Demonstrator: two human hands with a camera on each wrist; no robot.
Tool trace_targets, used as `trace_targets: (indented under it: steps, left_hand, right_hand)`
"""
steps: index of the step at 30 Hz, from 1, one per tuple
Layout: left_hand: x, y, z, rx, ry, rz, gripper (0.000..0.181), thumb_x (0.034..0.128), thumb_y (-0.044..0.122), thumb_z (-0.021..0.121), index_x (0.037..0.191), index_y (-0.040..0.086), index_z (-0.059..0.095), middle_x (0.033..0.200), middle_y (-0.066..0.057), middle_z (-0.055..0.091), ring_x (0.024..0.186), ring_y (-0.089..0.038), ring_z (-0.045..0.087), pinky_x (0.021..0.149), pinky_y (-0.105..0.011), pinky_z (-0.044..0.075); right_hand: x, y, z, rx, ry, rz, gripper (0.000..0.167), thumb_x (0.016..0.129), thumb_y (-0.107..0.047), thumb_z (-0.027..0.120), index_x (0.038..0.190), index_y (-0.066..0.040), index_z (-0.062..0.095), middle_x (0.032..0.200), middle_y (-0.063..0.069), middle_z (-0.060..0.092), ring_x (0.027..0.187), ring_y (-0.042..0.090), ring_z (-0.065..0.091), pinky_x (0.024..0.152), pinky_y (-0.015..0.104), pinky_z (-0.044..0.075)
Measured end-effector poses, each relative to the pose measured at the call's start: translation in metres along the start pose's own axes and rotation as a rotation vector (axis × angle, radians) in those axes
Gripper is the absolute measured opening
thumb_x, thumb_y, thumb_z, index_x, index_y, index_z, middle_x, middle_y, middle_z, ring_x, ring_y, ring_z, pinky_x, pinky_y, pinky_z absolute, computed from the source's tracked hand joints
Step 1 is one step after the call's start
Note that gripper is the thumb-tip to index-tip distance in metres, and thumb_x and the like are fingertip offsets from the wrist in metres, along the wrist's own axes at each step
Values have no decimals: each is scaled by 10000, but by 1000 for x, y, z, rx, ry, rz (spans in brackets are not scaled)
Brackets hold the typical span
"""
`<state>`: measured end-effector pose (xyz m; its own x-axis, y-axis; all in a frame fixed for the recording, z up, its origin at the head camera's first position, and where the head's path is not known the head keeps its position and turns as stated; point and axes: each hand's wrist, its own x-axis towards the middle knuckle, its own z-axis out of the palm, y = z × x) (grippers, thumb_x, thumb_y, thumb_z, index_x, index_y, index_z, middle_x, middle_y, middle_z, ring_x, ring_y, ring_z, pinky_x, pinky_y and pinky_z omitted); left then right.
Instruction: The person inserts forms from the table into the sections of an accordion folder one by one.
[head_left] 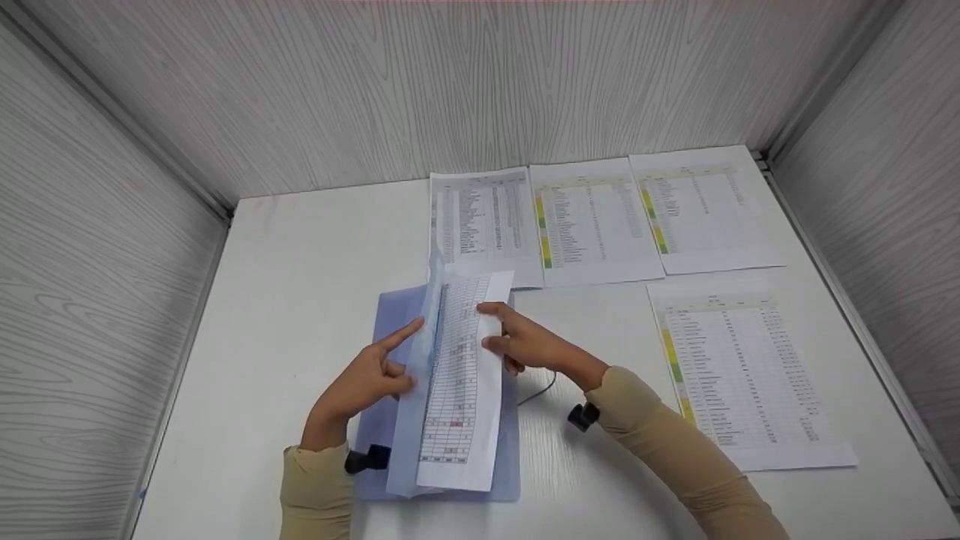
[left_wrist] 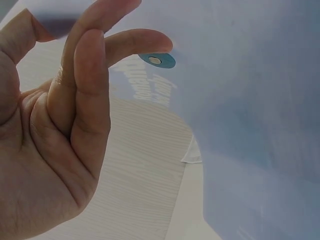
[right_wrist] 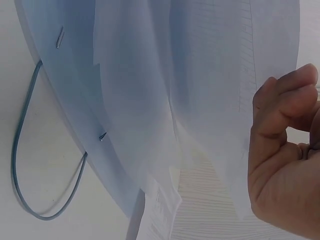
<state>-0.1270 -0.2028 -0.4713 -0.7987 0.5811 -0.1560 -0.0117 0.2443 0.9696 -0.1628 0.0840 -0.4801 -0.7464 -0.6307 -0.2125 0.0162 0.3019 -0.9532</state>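
Folder, pale blue, lying on a white table, its flap raised. The left hand, index finger straight and the others loosely bent, touches the flap. The right hand curls around the right edge of a raised printed sheet, gripping it. Four printed pages lie beyond and to the right.

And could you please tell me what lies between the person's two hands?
In the head view, a raised blue flap and printed paper lie between the left hand and the right hand.
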Motion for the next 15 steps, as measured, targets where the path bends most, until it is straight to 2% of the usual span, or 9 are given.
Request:
trace_targets:
  steps: [5,15]
  left_hand:
    - [0,-3,0,9,-6,-8,823,834,-64,564,1552,126,209,496,79,339,436,-38,263,488,-210,306]
    - [0,-2,1,2,-8,-6,829,832,-57,567,1553,147,212,502,65,365,447,-52,321,502,-206,326]
  right_hand:
    - [4,0,2,-16,-12,-13,593,988,-105,480,1511,-37,208,516,-17,477,434,83,453,494,262,403]
    - [7,-5,12,37,92,71,633,969,-154,514,1521,-76,214,753,106,665,489,112,594,472,263,441]
